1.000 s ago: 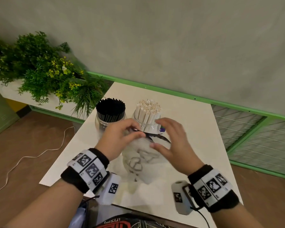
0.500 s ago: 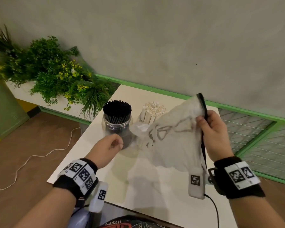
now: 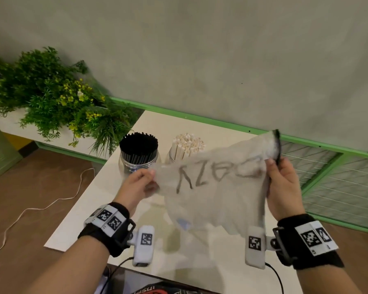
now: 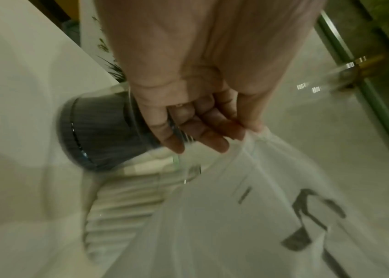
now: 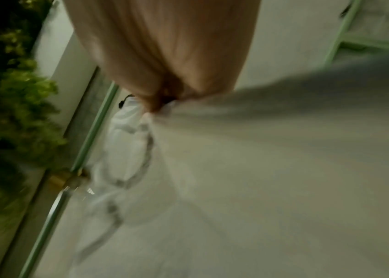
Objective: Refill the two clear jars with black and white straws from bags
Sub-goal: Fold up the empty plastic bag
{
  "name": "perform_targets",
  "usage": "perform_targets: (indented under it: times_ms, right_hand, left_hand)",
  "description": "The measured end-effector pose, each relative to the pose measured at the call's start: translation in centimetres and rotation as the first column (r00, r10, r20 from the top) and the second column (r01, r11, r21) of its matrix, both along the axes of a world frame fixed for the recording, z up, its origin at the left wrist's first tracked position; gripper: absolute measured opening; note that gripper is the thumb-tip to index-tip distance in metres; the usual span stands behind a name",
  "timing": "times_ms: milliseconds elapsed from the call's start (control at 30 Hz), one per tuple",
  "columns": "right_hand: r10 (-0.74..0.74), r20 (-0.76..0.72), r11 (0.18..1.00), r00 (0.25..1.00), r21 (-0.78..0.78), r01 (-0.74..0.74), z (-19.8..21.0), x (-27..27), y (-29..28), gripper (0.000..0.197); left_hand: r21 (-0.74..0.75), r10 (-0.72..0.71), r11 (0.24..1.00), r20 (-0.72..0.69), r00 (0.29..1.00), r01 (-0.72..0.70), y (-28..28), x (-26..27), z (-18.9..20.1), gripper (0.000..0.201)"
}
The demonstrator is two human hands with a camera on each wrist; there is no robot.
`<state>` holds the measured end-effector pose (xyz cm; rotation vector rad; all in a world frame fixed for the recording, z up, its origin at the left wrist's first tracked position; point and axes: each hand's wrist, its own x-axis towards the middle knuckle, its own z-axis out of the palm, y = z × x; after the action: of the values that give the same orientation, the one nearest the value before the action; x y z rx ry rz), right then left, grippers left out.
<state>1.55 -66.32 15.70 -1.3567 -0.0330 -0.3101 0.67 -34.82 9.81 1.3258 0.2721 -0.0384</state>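
Note:
A limp translucent white bag (image 3: 217, 194) with dark handwriting hangs stretched between my two hands above the white table (image 3: 77, 219). My left hand (image 3: 146, 179) pinches its left corner, seen close in the left wrist view where the fingers (image 4: 212, 139) curl at the bag (image 4: 248, 206) edge. My right hand (image 3: 273, 166) grips the right end by its black zip strip (image 3: 277, 145). Behind the bag stand two clear jars: one full of black straws (image 3: 139, 148), one full of white straws (image 3: 187, 145). The right wrist view is blurred, with the bag (image 5: 126, 150) hanging below the hand.
A planter of green foliage with yellow flowers (image 3: 51, 98) sits left of the table. A green rail (image 3: 200, 117) runs along the wall behind. A wire-mesh panel (image 3: 338, 179) lies to the right. A white cable (image 3: 40, 206) trails on the brown floor.
My right hand lifted the bag off the table and pulled it right. My left hand, empty half a second ago, has now taken the bag's left corner, spreading it flat.

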Motion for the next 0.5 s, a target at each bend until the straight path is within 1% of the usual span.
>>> perform_targets:
  times_ms: [33,67,100,167,200,233,267,300,333,367,400,433,467,500]
  right_hand:
    - [-0.081,-0.008,0.997,0.997,0.003,0.081,-0.2,0.1,-0.8,0.011]
    - [-0.151,-0.030,0.988,0.988,-0.023,0.150,-0.6,0.2,-1.5,0.009]
    - [-0.203,-0.058,0.977,0.977,-0.072,0.199,-1.5,0.5,-2.2,0.013]
    - [-0.260,-0.109,0.950,0.959,-0.206,0.235,-3.9,1.3,-2.9,0.014]
    - [-0.281,-0.137,0.932,0.950,-0.275,0.236,-5.1,1.8,-3.0,0.010]
    - [-0.299,-0.170,0.914,0.939,-0.334,0.231,-6.1,2.2,-3.1,0.006]
    - [-0.328,-0.206,0.887,0.922,-0.403,0.225,-7.0,2.5,-3.1,0.014]
    - [-0.368,-0.220,0.848,0.903,-0.478,0.229,-7.7,2.6,-3.2,0.028]
    - [-0.414,-0.177,0.787,0.893,-0.563,0.253,-8.2,2.2,-3.2,0.041]
    - [-0.438,-0.076,0.705,0.896,-0.648,0.289,-8.6,1.4,-2.9,0.047]
    - [-0.414,0.028,0.621,0.910,-0.722,0.305,-9.2,0.3,-2.3,0.048]
    - [-0.332,0.096,0.554,0.938,-0.785,0.276,-10.2,-1.3,-1.3,0.047]
    - [-0.212,0.098,0.494,0.972,-0.848,0.193,-11.6,-2.9,-0.3,0.048]
    - [-0.092,0.044,0.420,0.995,-0.904,0.079,-13.1,-4.6,0.8,0.052]
  left_hand:
    - [-0.018,0.061,0.998,0.009,0.998,-0.061,0.7,0.2,0.2,0.022]
    - [-0.012,0.100,0.995,0.027,0.995,-0.099,1.2,0.3,0.5,0.024]
    - [0.002,0.116,0.993,0.042,0.992,-0.117,1.4,0.5,0.8,0.027]
    - [0.018,0.153,0.988,0.032,0.988,-0.154,1.4,0.9,1.0,0.032]
    - [0.016,0.172,0.985,0.015,0.985,-0.173,1.2,1.1,1.1,0.032]
    - [-0.016,0.176,0.984,-0.007,0.984,-0.176,1.0,1.2,1.1,0.026]
    - [-0.055,0.161,0.985,-0.028,0.987,-0.163,0.7,1.1,0.9,0.016]
    - [-0.083,0.137,0.986,-0.054,0.989,-0.141,0.5,1.0,0.6,0.017]
    - [-0.075,0.111,0.990,-0.077,0.991,-0.117,0.5,0.7,-0.1,0.034]
    - [-0.033,0.085,0.996,-0.098,0.992,-0.088,0.7,0.3,-1.1,0.048]
    - [0.047,0.059,0.997,-0.127,0.990,-0.053,0.9,-0.3,-2.1,0.058]
    - [0.151,0.025,0.989,-0.176,0.984,0.002,1.2,-1.1,-3.4,0.063]
    - [0.251,-0.009,0.965,-0.247,0.969,0.074,1.4,-1.8,-4.8,0.064]
    - [0.311,-0.043,0.937,-0.346,0.937,0.158,1.6,-2.6,-6.2,0.066]
